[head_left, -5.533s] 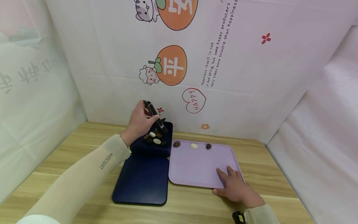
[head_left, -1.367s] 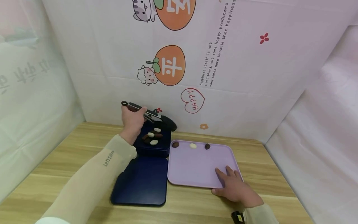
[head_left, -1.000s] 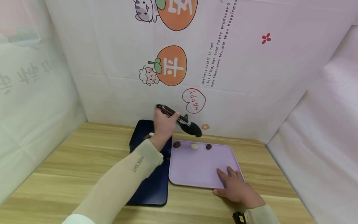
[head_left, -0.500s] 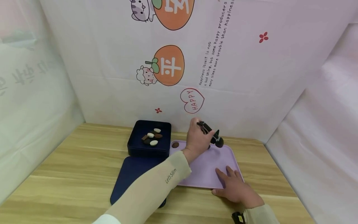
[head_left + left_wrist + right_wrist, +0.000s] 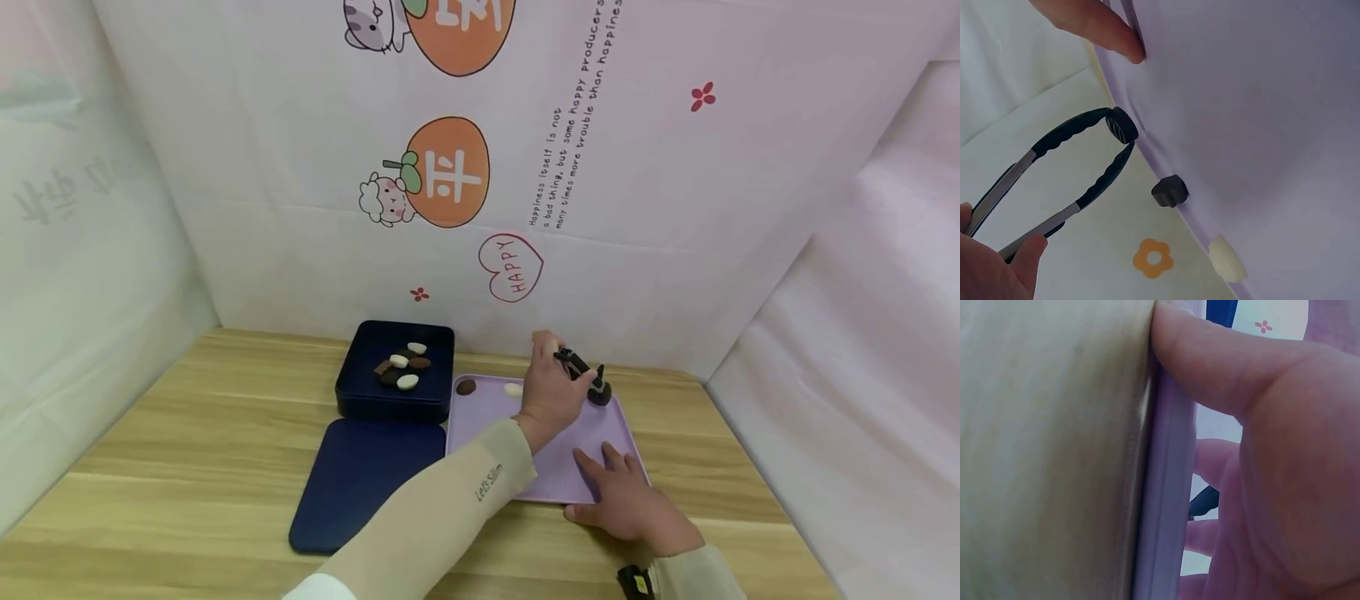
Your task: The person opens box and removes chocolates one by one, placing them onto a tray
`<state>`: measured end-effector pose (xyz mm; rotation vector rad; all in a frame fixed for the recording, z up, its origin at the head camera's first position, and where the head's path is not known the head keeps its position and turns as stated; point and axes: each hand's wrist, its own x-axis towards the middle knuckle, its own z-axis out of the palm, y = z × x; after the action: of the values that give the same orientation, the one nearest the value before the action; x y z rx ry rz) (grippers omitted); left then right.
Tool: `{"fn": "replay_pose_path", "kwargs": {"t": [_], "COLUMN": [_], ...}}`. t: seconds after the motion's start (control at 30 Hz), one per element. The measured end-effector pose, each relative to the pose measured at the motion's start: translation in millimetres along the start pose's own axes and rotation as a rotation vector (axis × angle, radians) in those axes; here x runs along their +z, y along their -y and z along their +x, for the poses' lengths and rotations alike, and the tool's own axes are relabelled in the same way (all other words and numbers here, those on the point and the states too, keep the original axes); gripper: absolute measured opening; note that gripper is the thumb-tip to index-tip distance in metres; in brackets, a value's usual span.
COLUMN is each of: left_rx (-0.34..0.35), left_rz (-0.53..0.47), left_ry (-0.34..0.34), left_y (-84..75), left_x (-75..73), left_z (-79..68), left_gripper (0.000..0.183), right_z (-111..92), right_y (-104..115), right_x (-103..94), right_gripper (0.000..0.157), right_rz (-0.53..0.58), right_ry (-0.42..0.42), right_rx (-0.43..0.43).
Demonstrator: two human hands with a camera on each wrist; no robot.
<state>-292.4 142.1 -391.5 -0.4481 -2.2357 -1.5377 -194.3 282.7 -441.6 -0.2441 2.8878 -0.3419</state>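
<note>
My left hand [image 5: 553,392] holds black-and-steel tongs [image 5: 573,364] over the back right corner of the lilac tray [image 5: 480,454]. In the left wrist view, a dark ribbed chocolate [image 5: 1122,125] sits between the tong tips, close to the tray's rim. Beside it along that edge lie a dark chunky chocolate [image 5: 1170,191] and a white oval one [image 5: 1227,259]. A brown oval chocolate [image 5: 466,387] lies at the tray's back left corner. My right hand [image 5: 626,504] rests with spread fingers on the tray's front right corner, its thumb at the front edge.
Left of the tray stands a navy box [image 5: 393,408] with several white, brown and dark chocolates in it. A flat navy lid [image 5: 352,483] lies in front, partly behind the left sleeve. A printed cloth [image 5: 637,275] hangs behind the wooden table [image 5: 172,467].
My left hand has carried the tongs from the box rightward across the tray and lowered them at its back right corner. The right hand has stayed on the tray.
</note>
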Motion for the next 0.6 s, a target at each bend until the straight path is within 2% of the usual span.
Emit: {"fn": "replay_pose_path", "kwargs": {"t": [0.3, 0.6], "left_rx": [0.042, 0.067], "left_rz": [0.048, 0.099], "left_ry": [0.016, 0.036], "left_y": [1.6, -2.5], "left_x": [6.0, -1.8], "left_z": [-3.0, -3.6], "left_gripper": [0.052, 0.052], "right_z": [-0.3, 0.1], "right_y": [0.4, 1.7], "right_x": [-1.3, -3.1], "right_gripper": [0.094, 0.094], "right_rz": [-0.001, -0.012], "right_ry": [0.002, 0.012], "right_rx": [0.004, 0.018]}}
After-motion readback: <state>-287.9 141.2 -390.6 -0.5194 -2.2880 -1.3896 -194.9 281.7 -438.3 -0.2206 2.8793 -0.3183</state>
